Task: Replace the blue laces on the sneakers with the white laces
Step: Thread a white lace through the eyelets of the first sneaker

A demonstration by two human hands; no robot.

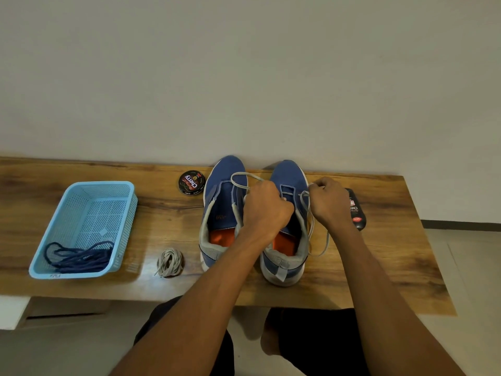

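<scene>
Two blue sneakers stand side by side, toes to the wall: the left sneaker (222, 210) has no lace in its eyelets, the right sneaker (288, 229) has a white lace (317, 241) through its front eyelets. My left hand (264, 207) grips one end of that lace over the right sneaker's tongue; a loop of it arcs over the left sneaker's toe. My right hand (329, 202) pinches the other end at the shoe's right side, and the tail hangs down to the table. A second white lace (170, 262) lies coiled left of the sneakers. The blue laces (80, 257) lie in the basket.
A light blue plastic basket (108, 185) sits on the left of the wooden table (168, 221). A round shoe polish tin (192, 182) stands behind the left sneaker. A black polish bottle (356, 213) lies right of my right hand. The wall is just behind the shoes.
</scene>
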